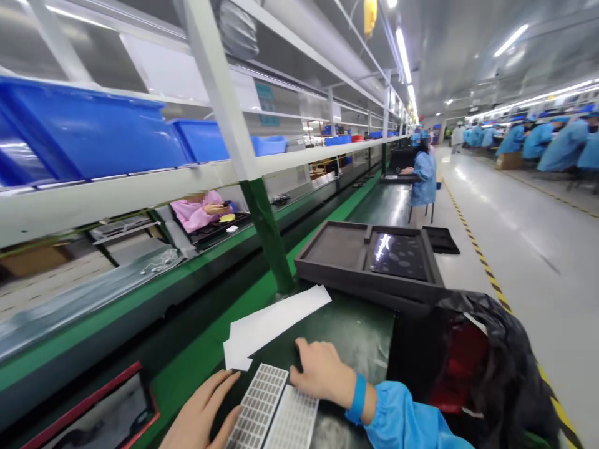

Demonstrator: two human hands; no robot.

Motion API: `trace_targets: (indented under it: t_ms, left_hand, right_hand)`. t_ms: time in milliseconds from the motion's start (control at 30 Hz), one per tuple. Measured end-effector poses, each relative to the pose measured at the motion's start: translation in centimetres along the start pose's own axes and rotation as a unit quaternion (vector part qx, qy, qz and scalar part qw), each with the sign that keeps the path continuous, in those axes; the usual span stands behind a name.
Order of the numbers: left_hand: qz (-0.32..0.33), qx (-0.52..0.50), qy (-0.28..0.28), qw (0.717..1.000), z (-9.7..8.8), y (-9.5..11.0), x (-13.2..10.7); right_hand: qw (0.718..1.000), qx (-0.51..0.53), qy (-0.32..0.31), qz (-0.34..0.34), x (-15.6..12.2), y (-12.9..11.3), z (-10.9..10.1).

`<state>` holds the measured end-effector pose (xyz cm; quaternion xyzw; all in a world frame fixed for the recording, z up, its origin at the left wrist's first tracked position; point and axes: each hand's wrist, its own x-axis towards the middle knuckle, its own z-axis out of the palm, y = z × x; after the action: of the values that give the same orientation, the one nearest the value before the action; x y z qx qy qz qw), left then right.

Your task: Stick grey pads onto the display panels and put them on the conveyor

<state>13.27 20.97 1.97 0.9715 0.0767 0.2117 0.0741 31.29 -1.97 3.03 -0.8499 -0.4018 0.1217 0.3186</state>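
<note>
Gridded sheets (pixel 258 399) lie on the dark bench (pixel 358 333) between the two hands I'm watching from here. The left hand (pixel 199 415) slants in, fingers loosely spread, thumb beside the sheets' edge. The right hand (pixel 322 371) reaches inward, index and thumb parted near their far end; whether it grips anything, I can't tell.
</note>
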Motion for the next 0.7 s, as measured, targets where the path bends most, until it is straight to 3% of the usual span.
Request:
trace_targets:
  t_ms: [200, 300, 400, 533, 600, 700]
  left_hand:
    - [0.184, -0.004, -0.048, 0.982, 3.5, 10.4, 4.4]
    - [0.25, -0.021, -0.086, 0.964, 5.6, 15.7, 5.5]
    - [0.309, -0.034, -0.112, 0.944, 7.7, 20.8, 5.1]
    - [0.363, -0.04, -0.136, 0.921, 9.7, 25.4, 3.9]
    - [0.363, -0.037, -0.149, 0.919, 10.4, 26.1, 3.8]
    - [0.32, -0.028, -0.172, 0.931, 11.2, 25.3, 4.1]
  right_hand:
    - [0.975, 0.11, 0.133, 0.14, -11.4, 11.3, -2.3]
    - [0.94, 0.156, 0.186, 0.239, -17.8, 18.0, -2.1]
    - [0.895, 0.203, 0.217, 0.332, -21.8, 24.0, -1.2]
    - [0.844, 0.254, 0.243, 0.406, -22.8, 30.5, -0.7]
    - [0.829, 0.264, 0.244, 0.428, -22.2, 33.1, -0.8]
    - [0.822, 0.274, 0.197, 0.458, -20.9, 36.2, 0.3]
